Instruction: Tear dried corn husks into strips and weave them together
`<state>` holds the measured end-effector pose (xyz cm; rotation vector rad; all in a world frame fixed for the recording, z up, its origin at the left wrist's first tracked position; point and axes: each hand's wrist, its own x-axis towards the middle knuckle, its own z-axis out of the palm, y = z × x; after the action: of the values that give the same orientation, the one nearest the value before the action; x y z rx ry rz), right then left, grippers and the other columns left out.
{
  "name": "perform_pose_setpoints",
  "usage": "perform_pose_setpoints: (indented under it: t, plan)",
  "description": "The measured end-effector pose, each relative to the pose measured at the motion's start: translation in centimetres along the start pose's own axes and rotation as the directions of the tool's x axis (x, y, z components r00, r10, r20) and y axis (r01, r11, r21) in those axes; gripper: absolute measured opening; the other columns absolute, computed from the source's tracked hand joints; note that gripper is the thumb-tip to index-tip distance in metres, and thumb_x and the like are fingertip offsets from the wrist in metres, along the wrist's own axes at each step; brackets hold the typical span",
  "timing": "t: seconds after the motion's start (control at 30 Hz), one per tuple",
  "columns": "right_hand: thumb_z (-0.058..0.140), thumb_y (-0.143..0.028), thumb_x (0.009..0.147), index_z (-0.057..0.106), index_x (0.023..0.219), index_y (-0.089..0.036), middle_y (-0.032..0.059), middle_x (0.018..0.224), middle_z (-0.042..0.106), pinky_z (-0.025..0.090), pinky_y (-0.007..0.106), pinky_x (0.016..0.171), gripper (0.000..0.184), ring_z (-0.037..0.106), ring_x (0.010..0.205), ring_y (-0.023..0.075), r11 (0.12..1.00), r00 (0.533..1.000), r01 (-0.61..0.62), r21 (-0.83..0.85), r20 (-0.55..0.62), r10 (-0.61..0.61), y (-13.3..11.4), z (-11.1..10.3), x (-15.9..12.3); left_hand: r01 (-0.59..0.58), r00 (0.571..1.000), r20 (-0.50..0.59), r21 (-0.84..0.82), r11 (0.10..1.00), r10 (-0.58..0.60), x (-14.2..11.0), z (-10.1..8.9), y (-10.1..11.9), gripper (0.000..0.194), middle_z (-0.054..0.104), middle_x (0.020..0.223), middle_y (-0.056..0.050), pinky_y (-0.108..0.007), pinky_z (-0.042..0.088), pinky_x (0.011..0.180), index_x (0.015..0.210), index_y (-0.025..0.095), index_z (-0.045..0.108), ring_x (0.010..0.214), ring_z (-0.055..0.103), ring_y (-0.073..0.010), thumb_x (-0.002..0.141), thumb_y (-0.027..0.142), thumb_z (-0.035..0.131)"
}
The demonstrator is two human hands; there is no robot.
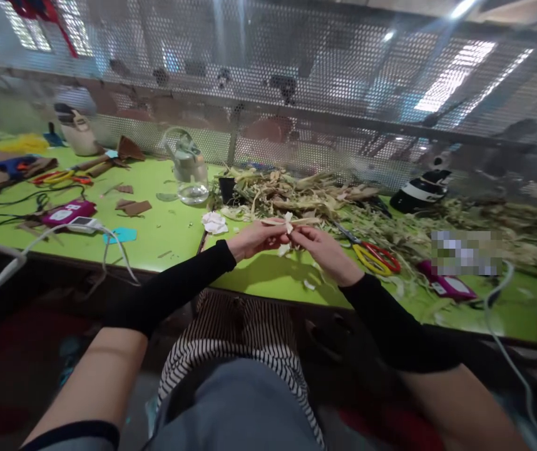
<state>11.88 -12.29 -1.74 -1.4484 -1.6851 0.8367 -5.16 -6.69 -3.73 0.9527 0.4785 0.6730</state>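
My left hand (258,239) and my right hand (321,249) meet above the front of the green table (254,272). Between their fingertips is a pale, dry leaf-like strip (288,223), with ends sticking out to both sides. Fingers of both hands are closed on it; what lies under the fingertips is hidden. Behind my hands spreads a heap of dried plant strips (291,194). Scissors with red and yellow handles (375,258) lie to the right of my right hand. A crumpled white paper (214,223) lies left of my left hand.
A clear water bottle (191,172) and a small black pot (226,190) stand behind. Magenta devices (451,285) with cables lie at either side. A black container (421,191) sits back right. A perforated metal screen (259,75) rises behind the table.
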Motion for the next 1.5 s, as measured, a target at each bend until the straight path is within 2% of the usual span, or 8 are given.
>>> perform_pose_setpoints:
  t: [0.1,0.2,0.33,0.57,0.83,1.03,1.3,1.5]
  plan:
    - [0.070,-0.054,0.079,0.066,0.071,-0.019,0.0016,0.073,0.064,0.042,0.032,0.073,0.036,0.052,0.071,0.0159,1.000,1.000,0.013,-0.016,-0.007,-0.013,-0.3,0.3,0.1,-0.006,0.999,-0.040,0.014,1.000,0.007,-0.6,0.3,0.2,0.007,0.059,0.059,0.006,-0.012,0.035,0.053,0.090,0.012,0.066,0.052,0.054,-0.0011,0.096,0.014,0.062]
    - [0.066,-0.044,0.085,0.067,0.077,-0.019,-0.0002,0.072,0.061,0.042,0.030,0.072,0.026,0.051,0.069,0.0139,1.000,1.000,0.011,-0.003,-0.008,-0.011,-0.3,0.8,0.1,-0.028,0.997,-0.073,0.032,0.999,0.031,-1.1,0.2,0.4,0.014,0.057,0.056,0.006,-0.014,0.035,0.053,0.084,0.012,0.065,0.049,0.049,-0.0014,0.097,0.013,0.059]
    - [0.064,-0.036,0.091,0.064,0.077,-0.019,0.0002,0.071,0.062,0.042,0.028,0.069,0.023,0.052,0.066,0.0121,0.999,1.000,0.018,-0.035,-0.012,-0.018,-0.2,1.2,-0.2,-0.002,0.998,-0.068,0.025,1.000,0.004,-1.2,0.2,0.5,0.017,0.056,0.055,0.005,-0.013,0.036,0.053,0.083,0.012,0.065,0.050,0.049,-0.0020,0.098,0.012,0.057]
    - [0.062,-0.026,0.093,0.066,0.077,-0.017,0.0011,0.073,0.063,0.044,0.025,0.066,0.019,0.053,0.065,0.0098,0.999,0.998,-0.042,-0.004,-0.043,0.042,-0.6,0.8,-0.7,-0.012,1.000,-0.021,0.057,0.998,0.014,-1.0,0.8,0.5,0.015,0.057,0.057,0.005,-0.012,0.034,0.051,0.083,0.011,0.063,0.051,0.049,-0.0015,0.098,0.011,0.058]
    - [0.066,-0.029,0.091,0.062,0.074,-0.018,0.0008,0.071,0.062,0.043,0.025,0.065,0.021,0.052,0.063,0.0097,0.998,0.996,-0.051,-0.025,-0.078,0.049,-0.1,1.0,0.2,-0.009,1.000,-0.015,0.064,0.998,0.010,-0.7,0.7,0.8,0.016,0.056,0.057,0.004,-0.012,0.034,0.051,0.085,0.009,0.064,0.050,0.047,-0.0005,0.099,0.012,0.057]
    - [0.067,-0.041,0.089,0.065,0.076,-0.018,0.0021,0.073,0.066,0.045,0.025,0.065,0.026,0.056,0.066,0.0119,0.995,0.999,-0.020,-0.101,-0.031,0.017,0.9,0.9,1.5,-0.002,0.999,-0.045,0.034,0.999,0.004,-0.1,-0.1,0.6,0.018,0.058,0.058,0.003,-0.012,0.034,0.050,0.080,0.011,0.062,0.050,0.048,-0.0007,0.098,0.011,0.059]
    - [0.063,-0.040,0.089,0.066,0.076,-0.019,0.0012,0.072,0.064,0.044,0.027,0.064,0.024,0.053,0.063,0.0126,0.984,1.000,-0.012,-0.178,-0.022,0.008,1.6,0.8,3.0,-0.025,0.998,-0.049,0.007,1.000,0.026,1.1,-1.1,0.7,0.020,0.057,0.057,0.004,-0.013,0.031,0.049,0.077,0.012,0.060,0.046,0.044,-0.0004,0.097,0.010,0.058]
    - [0.057,-0.048,0.088,0.069,0.080,-0.019,0.0014,0.070,0.065,0.047,0.030,0.065,0.032,0.057,0.065,0.0168,0.958,0.998,0.053,-0.282,-0.011,-0.059,1.4,-0.3,3.7,-0.070,0.993,-0.096,0.011,0.997,0.071,1.7,-1.0,0.6,0.002,0.064,0.069,0.002,-0.014,0.040,0.059,0.092,0.013,0.069,0.063,0.061,-0.0032,0.091,0.012,0.067]
